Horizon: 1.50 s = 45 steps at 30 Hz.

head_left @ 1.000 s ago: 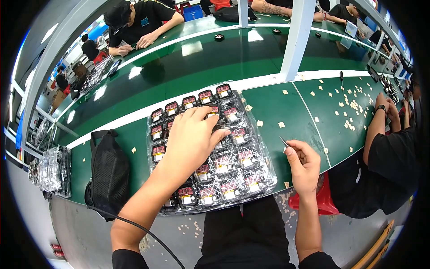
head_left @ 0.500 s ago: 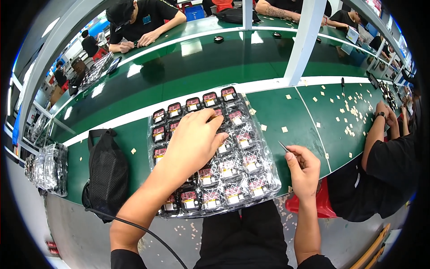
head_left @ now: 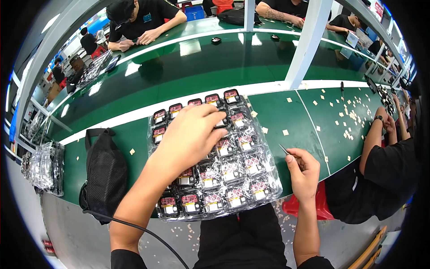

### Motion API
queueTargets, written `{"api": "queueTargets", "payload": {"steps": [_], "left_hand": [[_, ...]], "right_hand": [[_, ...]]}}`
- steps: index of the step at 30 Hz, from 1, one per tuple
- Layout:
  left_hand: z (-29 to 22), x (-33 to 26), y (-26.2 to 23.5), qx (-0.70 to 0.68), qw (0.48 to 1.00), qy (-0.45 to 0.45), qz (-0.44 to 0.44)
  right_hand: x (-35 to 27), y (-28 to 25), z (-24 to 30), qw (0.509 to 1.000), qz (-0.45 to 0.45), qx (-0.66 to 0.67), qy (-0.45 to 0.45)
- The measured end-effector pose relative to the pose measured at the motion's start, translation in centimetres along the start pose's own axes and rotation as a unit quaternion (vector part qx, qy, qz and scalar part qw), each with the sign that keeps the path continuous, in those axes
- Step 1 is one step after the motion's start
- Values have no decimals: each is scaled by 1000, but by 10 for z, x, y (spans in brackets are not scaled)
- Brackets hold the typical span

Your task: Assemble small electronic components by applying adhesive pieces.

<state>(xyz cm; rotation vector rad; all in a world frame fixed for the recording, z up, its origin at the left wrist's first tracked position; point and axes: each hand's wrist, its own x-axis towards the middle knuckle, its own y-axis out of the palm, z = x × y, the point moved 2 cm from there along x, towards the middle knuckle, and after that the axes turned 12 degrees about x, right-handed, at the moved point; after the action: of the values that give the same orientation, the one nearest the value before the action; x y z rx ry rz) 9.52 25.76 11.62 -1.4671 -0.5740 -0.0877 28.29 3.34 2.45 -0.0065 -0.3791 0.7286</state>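
A clear plastic tray point(head_left: 275, 175) on the green bench in front of me carries rows of black square modules point(head_left: 190, 202) with red circuit boards and white patches. My left hand point(head_left: 192, 127) reaches across the tray, its fingers and thumb bent around a black module point(head_left: 222, 121) near the far rows. The hand hides part of that module and several others. Right of the tray, my right hand point(head_left: 305, 172) is closed on tweezers point(head_left: 282, 148), whose dark tip points up and left, apart from the tray.
A black mesh bag point(head_left: 107, 172) lies left of the tray, with stacked trays point(head_left: 47, 168) beyond it. Small pale squares point(head_left: 351, 110) are scattered at right. A grey post point(head_left: 309, 42) rises by the belt point(head_left: 170, 74). A co-worker point(head_left: 380, 166) sits at right; others sit opposite.
My left hand has shifted slightly right and down in the picture, still at the far rows. The small black modules on the belt have slid a little left. My right hand holds nearly still.
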Motion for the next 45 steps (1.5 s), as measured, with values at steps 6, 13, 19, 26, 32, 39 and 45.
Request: {"api": "queueTargets", "payload": {"steps": [6,13,19,26,32,39,45], "left_hand": [[71,-6,-22,-101,963,-192,-158],[173,-83,62,-440,756,-420,-242],[156,-71,79,-475,780,-351,-209],[158,-75,77,-489,756,-368,-233],[153,-77,77,-495,743,-384,-233],[154,-77,78,-490,749,-383,-227],[155,-75,77,-479,767,-369,-216]], "right_hand": [[-1,-3,-1,1000,-15,15,12],[15,12,13,995,19,-78,60],[8,19,13,987,-8,-161,9],[2,21,15,988,1,-152,-26],[1,21,18,984,11,-171,-39],[1,22,18,982,16,-182,-42],[1,22,18,983,14,-175,-51]]}}
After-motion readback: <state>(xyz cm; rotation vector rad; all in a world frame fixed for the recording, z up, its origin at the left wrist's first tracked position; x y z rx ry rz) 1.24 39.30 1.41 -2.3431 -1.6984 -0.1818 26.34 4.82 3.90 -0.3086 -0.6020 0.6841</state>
